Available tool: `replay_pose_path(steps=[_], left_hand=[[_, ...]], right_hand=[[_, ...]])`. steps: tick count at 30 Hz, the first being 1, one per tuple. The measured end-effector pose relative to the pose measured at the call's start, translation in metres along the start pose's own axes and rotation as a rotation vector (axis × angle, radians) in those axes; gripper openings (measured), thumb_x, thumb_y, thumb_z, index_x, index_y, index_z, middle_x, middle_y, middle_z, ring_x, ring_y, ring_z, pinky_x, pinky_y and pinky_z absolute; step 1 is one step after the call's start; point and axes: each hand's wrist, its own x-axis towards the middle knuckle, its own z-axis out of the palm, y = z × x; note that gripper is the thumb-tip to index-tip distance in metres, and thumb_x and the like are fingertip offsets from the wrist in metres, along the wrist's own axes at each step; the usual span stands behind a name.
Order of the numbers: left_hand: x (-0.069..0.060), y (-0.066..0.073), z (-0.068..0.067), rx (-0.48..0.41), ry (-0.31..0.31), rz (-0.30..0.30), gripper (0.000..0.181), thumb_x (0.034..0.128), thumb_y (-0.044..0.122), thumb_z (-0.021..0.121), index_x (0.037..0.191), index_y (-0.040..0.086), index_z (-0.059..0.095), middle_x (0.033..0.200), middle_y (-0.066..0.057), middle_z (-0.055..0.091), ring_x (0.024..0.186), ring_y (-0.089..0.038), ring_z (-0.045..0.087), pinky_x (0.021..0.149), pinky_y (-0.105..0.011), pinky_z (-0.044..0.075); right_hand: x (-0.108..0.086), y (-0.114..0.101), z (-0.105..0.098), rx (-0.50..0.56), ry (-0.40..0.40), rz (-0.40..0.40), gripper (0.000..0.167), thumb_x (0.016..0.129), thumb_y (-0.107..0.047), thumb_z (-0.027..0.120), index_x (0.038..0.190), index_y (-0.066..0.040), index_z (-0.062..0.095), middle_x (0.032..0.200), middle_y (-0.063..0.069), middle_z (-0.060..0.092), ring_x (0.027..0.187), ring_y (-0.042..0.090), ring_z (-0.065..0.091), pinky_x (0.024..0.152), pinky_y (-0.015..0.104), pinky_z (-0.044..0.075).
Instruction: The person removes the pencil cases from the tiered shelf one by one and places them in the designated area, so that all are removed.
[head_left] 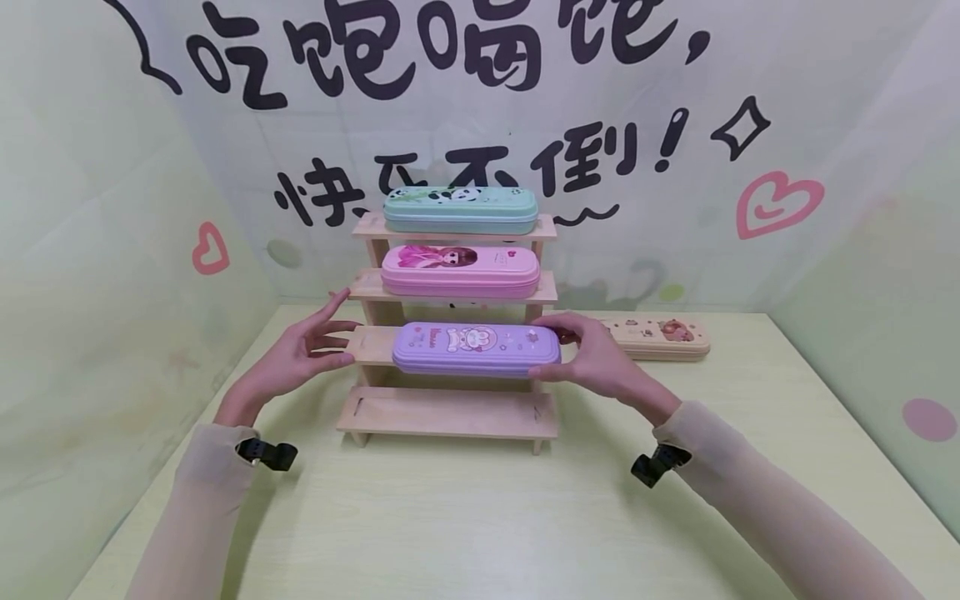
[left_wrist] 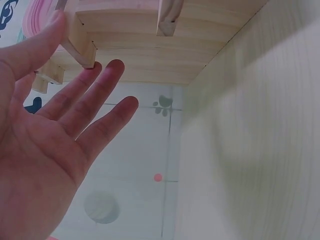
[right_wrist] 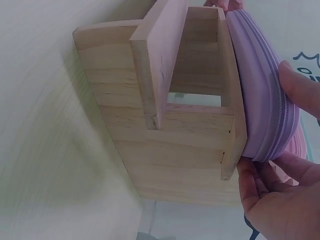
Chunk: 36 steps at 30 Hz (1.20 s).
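Observation:
A purple pencil case point(head_left: 476, 348) lies on the third shelf from the top of a wooden rack point(head_left: 450, 412), its right end over the shelf's right side. My right hand point(head_left: 600, 358) grips that end; in the right wrist view, thumb and fingers of the hand point(right_wrist: 285, 195) hold the zipped case point(right_wrist: 260, 85). At the shelf's left end is my left hand point(head_left: 296, 358), fingers spread and touching the rack's edge. The left wrist view has this hand point(left_wrist: 55, 135) with an open palm beside the wood point(left_wrist: 140, 55).
On the upper shelves lie a pink case point(head_left: 461, 272) and a green panda case point(head_left: 461, 210). The bottom shelf point(head_left: 450, 411) bears nothing. A beige case point(head_left: 667, 337) lies on the table point(head_left: 450, 517) behind my right hand. Printed cloth walls stand around.

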Motion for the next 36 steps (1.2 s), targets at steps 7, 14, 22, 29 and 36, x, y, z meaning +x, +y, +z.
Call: replay_pose_path(steps=[7, 14, 22, 29, 36], left_hand=[[0.000, 0.001, 0.000, -0.018, 0.002, -0.005, 0.099, 0.0975, 0.007, 0.077, 0.169, 0.040, 0.017, 0.153, -0.025, 0.051, 0.130, -0.044, 0.060, 0.099, -0.024, 0.054], [-0.001, 0.002, 0.001, -0.020, 0.004, -0.010, 0.099, 0.0974, 0.007, 0.077, 0.169, 0.039, 0.017, 0.153, -0.025, 0.051, 0.128, -0.045, 0.061, 0.096, -0.022, 0.054], [0.000, 0.003, 0.001, -0.019, 0.007, -0.029, 0.099, 0.0972, 0.009, 0.078, 0.169, 0.040, 0.017, 0.153, -0.024, 0.051, 0.128, -0.045, 0.061, 0.095, -0.023, 0.055], [0.000, 0.002, 0.001, -0.023, 0.006, -0.020, 0.099, 0.0970, 0.008, 0.078, 0.169, 0.040, 0.018, 0.153, -0.024, 0.051, 0.128, -0.045, 0.061, 0.096, -0.023, 0.055], [0.000, 0.001, 0.001, -0.020, 0.008, -0.025, 0.099, 0.0970, 0.010, 0.079, 0.168, 0.042, 0.018, 0.153, -0.024, 0.051, 0.128, -0.044, 0.061, 0.095, -0.023, 0.055]], right_hand=[[-0.006, 0.004, 0.000, 0.034, 0.007, -0.012, 0.077, 0.077, -0.021, 0.096, 0.144, -0.005, 0.062, 0.140, 0.011, 0.063, 0.124, 0.030, 0.059, 0.107, 0.051, 0.046], [-0.015, 0.005, -0.006, 0.087, 0.022, -0.013, 0.075, 0.078, -0.019, 0.096, 0.143, -0.004, 0.062, 0.144, 0.012, 0.060, 0.130, 0.031, 0.058, 0.113, 0.051, 0.044], [-0.025, 0.007, -0.016, 0.112, 0.041, -0.021, 0.074, 0.079, -0.017, 0.095, 0.144, -0.005, 0.062, 0.142, 0.011, 0.062, 0.126, 0.030, 0.059, 0.100, 0.031, 0.050], [-0.036, 0.012, -0.026, 0.090, 0.050, -0.028, 0.071, 0.081, -0.019, 0.094, 0.144, -0.007, 0.062, 0.142, 0.009, 0.061, 0.125, 0.028, 0.059, 0.099, 0.024, 0.049], [-0.049, 0.018, -0.036, 0.082, 0.068, -0.054, 0.073, 0.082, -0.014, 0.093, 0.146, -0.003, 0.060, 0.144, 0.012, 0.060, 0.122, 0.028, 0.059, 0.096, 0.018, 0.049]])
